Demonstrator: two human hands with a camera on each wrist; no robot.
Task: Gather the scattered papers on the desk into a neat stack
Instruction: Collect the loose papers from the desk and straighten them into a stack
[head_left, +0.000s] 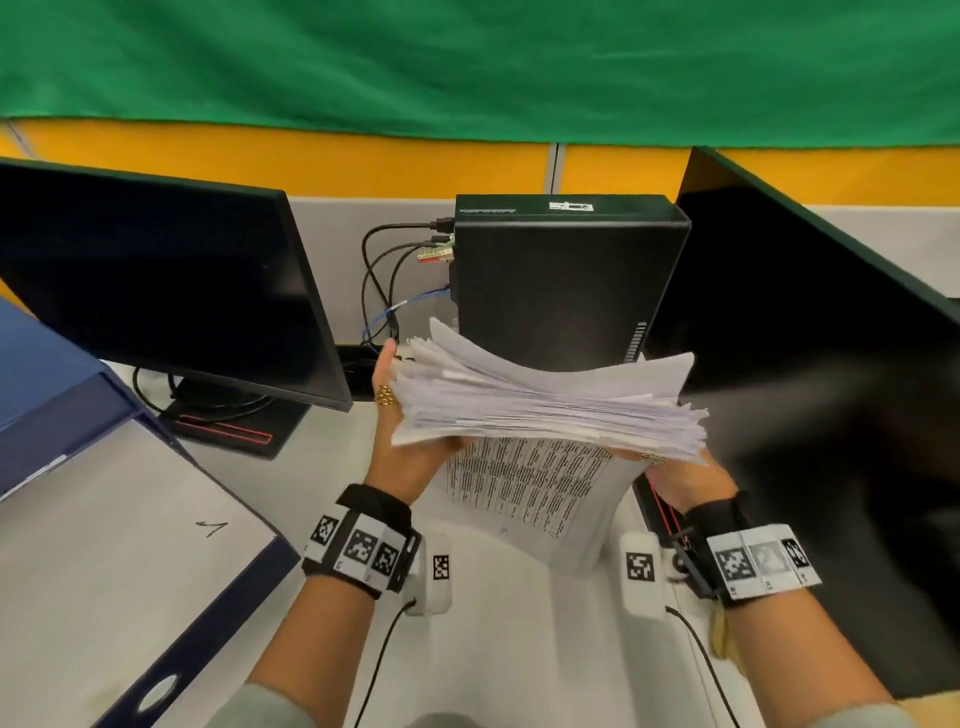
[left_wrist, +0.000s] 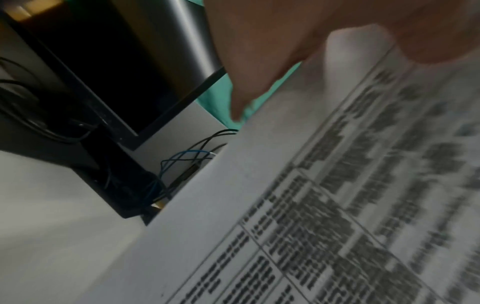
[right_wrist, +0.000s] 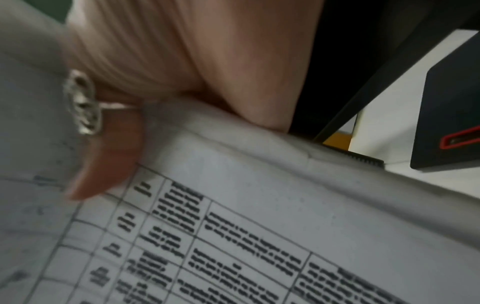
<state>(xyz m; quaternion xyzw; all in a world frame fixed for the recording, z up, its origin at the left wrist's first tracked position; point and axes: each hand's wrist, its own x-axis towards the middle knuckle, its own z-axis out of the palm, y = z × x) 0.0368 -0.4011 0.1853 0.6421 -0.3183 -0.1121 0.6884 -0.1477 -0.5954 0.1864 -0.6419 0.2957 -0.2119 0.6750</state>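
I hold a thick stack of white papers (head_left: 545, 400) on edge over the desk (head_left: 493, 649), its uneven top edges fanned toward me. The front sheet (head_left: 530, 493) carries a printed table and faces me. My left hand (head_left: 395, 415) grips the stack's left side, a gold ring on one finger. The right hand (head_left: 675, 475) grips the right side, mostly hidden behind the sheets. The left wrist view shows a finger (left_wrist: 246, 72) lying along the printed sheet (left_wrist: 311, 205). A ringed finger (right_wrist: 109, 144) presses on the page (right_wrist: 259, 226) in the right wrist view. Whether the bottom edge touches the desk is unclear.
A dark monitor (head_left: 156, 280) stands at the left and another (head_left: 831, 389) at the right. A black computer box (head_left: 561, 275) with cables (head_left: 384, 291) sits just behind the stack. A blue binder (head_left: 104, 519) lies at the near left.
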